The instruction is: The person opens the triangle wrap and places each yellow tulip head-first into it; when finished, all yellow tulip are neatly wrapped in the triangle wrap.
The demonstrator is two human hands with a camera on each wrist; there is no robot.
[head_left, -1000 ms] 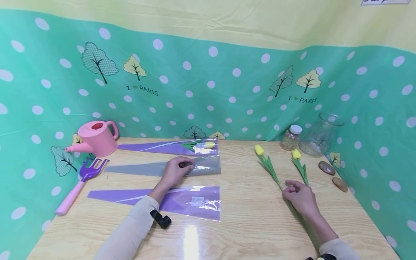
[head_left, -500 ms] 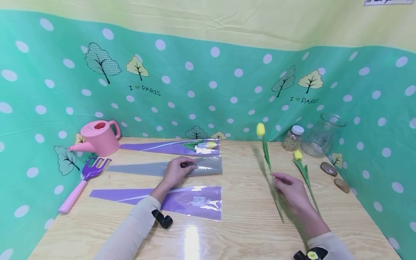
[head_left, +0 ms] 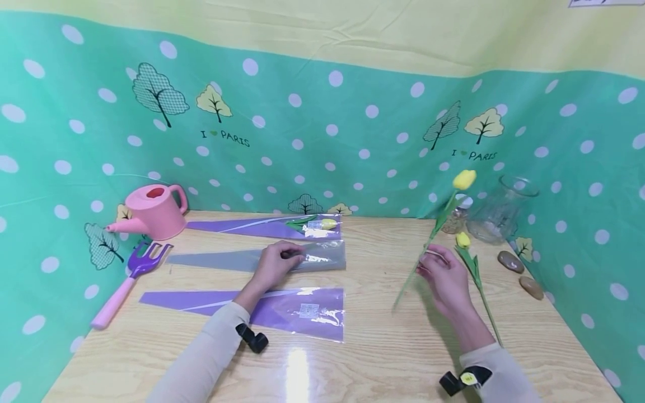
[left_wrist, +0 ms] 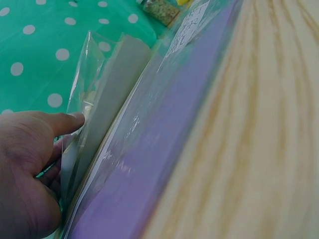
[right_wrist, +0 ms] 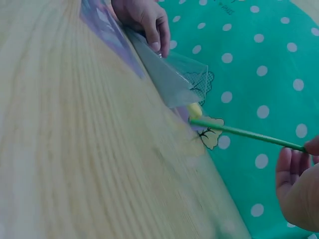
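My right hand (head_left: 443, 275) pinches the green stem of a yellow tulip (head_left: 464, 179) and holds it off the table, bloom up and to the right, stem end pointing down-left. The stem (right_wrist: 244, 133) crosses the right wrist view. My left hand (head_left: 278, 262) grips the open end of a grey plastic sleeve (head_left: 227, 260), thumb on the raised clear film (left_wrist: 107, 94). A second yellow tulip (head_left: 471, 262) lies on the table just right of my right hand. A purple sleeve (head_left: 282, 309) lies nearer me; another purple sleeve (head_left: 252, 226) behind holds a tulip.
A pink watering can (head_left: 151, 212) and a purple hand fork (head_left: 132, 277) sit at the left. A glass vase (head_left: 499, 210), a small white-lidded jar (head_left: 453, 217) and two stones (head_left: 506, 260) stand at the back right. Dotted green cloth walls the wooden table (head_left: 373, 358).
My right hand has picked the tulip up off the table and swung its bloom up and to the right. My left hand has stayed on the grey sleeve.
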